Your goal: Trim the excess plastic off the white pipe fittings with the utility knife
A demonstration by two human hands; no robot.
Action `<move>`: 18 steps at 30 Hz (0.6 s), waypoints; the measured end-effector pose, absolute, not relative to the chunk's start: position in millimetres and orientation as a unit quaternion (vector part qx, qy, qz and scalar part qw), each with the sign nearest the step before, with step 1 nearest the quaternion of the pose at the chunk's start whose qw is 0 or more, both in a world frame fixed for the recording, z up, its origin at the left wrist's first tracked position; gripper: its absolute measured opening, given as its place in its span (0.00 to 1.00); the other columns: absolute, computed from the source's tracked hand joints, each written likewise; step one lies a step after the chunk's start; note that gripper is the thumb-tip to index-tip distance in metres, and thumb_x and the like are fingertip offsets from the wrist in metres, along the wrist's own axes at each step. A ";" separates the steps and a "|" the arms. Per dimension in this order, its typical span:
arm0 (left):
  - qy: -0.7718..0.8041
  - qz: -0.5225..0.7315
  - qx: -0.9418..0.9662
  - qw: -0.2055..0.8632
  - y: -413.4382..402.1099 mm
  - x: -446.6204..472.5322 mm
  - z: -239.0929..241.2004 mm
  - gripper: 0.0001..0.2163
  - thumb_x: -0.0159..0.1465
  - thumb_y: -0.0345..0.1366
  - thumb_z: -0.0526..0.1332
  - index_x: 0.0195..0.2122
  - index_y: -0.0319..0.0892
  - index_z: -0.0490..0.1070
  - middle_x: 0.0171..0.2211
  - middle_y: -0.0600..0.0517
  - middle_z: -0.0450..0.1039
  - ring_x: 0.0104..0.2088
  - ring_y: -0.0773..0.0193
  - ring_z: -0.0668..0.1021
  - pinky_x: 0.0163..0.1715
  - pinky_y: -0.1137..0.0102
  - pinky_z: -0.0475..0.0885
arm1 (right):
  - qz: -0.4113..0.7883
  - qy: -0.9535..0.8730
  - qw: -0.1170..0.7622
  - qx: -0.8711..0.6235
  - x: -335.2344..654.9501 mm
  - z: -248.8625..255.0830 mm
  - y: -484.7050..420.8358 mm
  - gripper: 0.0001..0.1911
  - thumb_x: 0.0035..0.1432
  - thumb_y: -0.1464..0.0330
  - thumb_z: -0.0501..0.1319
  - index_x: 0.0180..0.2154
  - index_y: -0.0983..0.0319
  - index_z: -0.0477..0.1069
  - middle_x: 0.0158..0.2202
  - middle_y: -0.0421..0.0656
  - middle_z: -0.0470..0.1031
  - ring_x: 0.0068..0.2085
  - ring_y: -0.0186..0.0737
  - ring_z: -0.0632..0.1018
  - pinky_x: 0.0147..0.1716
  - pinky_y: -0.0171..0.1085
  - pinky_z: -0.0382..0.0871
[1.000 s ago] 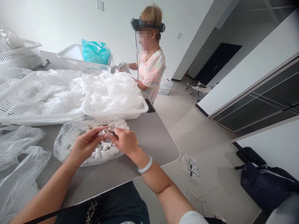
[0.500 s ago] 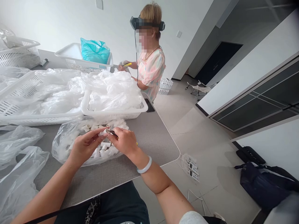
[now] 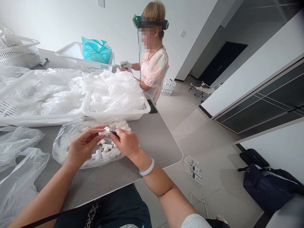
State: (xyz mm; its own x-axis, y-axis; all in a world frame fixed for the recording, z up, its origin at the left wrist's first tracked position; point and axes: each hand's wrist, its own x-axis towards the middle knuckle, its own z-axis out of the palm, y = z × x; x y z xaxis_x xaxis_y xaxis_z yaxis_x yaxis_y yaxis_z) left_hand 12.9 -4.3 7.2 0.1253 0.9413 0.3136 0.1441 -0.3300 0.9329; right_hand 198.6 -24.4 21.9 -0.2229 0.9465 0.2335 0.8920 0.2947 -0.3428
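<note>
White tube [image 3: 104,132] pinched by left hand [image 3: 83,147] above clear bag [image 3: 65,144] of loose tubes [image 3: 106,152] on desk [image 3: 154,148], right hand [image 3: 125,143] gripping dark-tipped tool [image 3: 113,133] just beside it; four white baskets [image 3: 114,117] beyond.

And there's the table [image 3: 154,142], with a plastic bag [image 3: 67,148] of short tubes [image 3: 106,154] right at the near side! Just behind it, a slotted basket [image 3: 114,116] piled with plastic film [image 3: 114,98], a second basket [image 3: 23,120] to its left, loose bags [image 3: 19,167] further left, a phone [image 3: 152,106] at the right, and a co-worker [image 3: 154,72] standing beyond the far end!
</note>
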 end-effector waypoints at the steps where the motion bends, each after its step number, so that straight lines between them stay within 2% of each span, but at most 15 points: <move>1: 0.419 0.516 0.637 0.389 -3.6 12.6 7.6 0.23 0.58 0.60 0.74 0.41 0.46 0.83 0.48 0.44 0.85 0.48 0.48 0.85 0.45 0.58 0.85 | 0.070 -0.781 0.199 -0.588 198.6 22.1 -24.3 0.25 0.77 0.50 0.53 0.36 0.61 0.73 0.27 0.40 0.76 0.26 0.31 0.74 0.23 0.30 0.52; 5: 0.404 0.533 0.668 0.327 -3.0 11.7 5.9 0.18 0.61 0.53 0.74 0.44 0.47 0.84 0.47 0.46 0.82 0.32 0.63 0.80 0.28 0.68 0.78 | 0.079 -0.787 0.189 -0.582 197.9 26.1 -24.9 0.24 0.77 0.51 0.54 0.35 0.61 0.72 0.27 0.40 0.75 0.26 0.31 0.74 0.23 0.30 0.52; 7: 0.397 0.518 0.689 0.314 -4.3 11.5 6.3 0.15 0.64 0.52 0.72 0.45 0.49 0.85 0.48 0.47 0.81 0.29 0.65 0.77 0.23 0.70 0.74 | 0.089 -0.786 0.175 -0.586 197.5 28.9 -25.1 0.22 0.78 0.54 0.55 0.35 0.61 0.71 0.27 0.39 0.75 0.26 0.31 0.74 0.23 0.29 0.52; 9: 0.394 0.513 0.687 0.330 -5.4 11.5 7.8 0.15 0.65 0.54 0.70 0.43 0.50 0.85 0.48 0.47 0.81 0.34 0.60 0.81 0.25 0.69 0.78 | 0.093 -0.786 0.166 -0.589 197.2 30.8 -25.0 0.21 0.78 0.56 0.55 0.34 0.62 0.71 0.27 0.39 0.75 0.26 0.30 0.73 0.23 0.29 0.52; 12: 0.405 0.525 0.640 0.388 -5.2 11.4 10.1 0.20 0.62 0.58 0.72 0.43 0.47 0.84 0.46 0.45 0.83 0.42 0.54 0.83 0.35 0.66 0.83 | 0.083 -0.791 0.177 -0.580 197.2 29.9 -24.0 0.22 0.78 0.55 0.54 0.34 0.62 0.71 0.27 0.40 0.74 0.26 0.30 0.72 0.24 0.30 0.52; 14: 0.413 0.522 0.606 0.436 -4.3 10.9 11.3 0.24 0.58 0.58 0.75 0.48 0.46 0.84 0.45 0.45 0.84 0.37 0.57 0.82 0.33 0.67 0.82 | 0.075 -0.795 0.195 -0.570 197.7 27.2 -23.3 0.24 0.79 0.54 0.52 0.34 0.62 0.71 0.27 0.40 0.74 0.26 0.30 0.72 0.24 0.30 0.53; 16: 0.413 0.503 0.594 0.473 -3.6 10.2 12.0 0.26 0.58 0.55 0.76 0.52 0.47 0.84 0.42 0.46 0.85 0.31 0.61 0.79 0.28 0.69 0.79 | 0.070 -0.793 0.209 -0.568 198.4 24.5 -23.0 0.25 0.79 0.52 0.51 0.34 0.61 0.70 0.26 0.40 0.73 0.26 0.30 0.72 0.24 0.30 0.53; 18: 0.408 0.497 0.594 0.483 -3.1 10.0 11.9 0.23 0.57 0.52 0.77 0.50 0.47 0.85 0.37 0.48 0.84 0.28 0.64 0.75 0.24 0.70 0.76 | 0.071 -0.789 0.212 -0.572 199.1 22.9 -23.4 0.25 0.79 0.52 0.51 0.34 0.61 0.70 0.26 0.40 0.73 0.26 0.31 0.72 0.23 0.30 0.54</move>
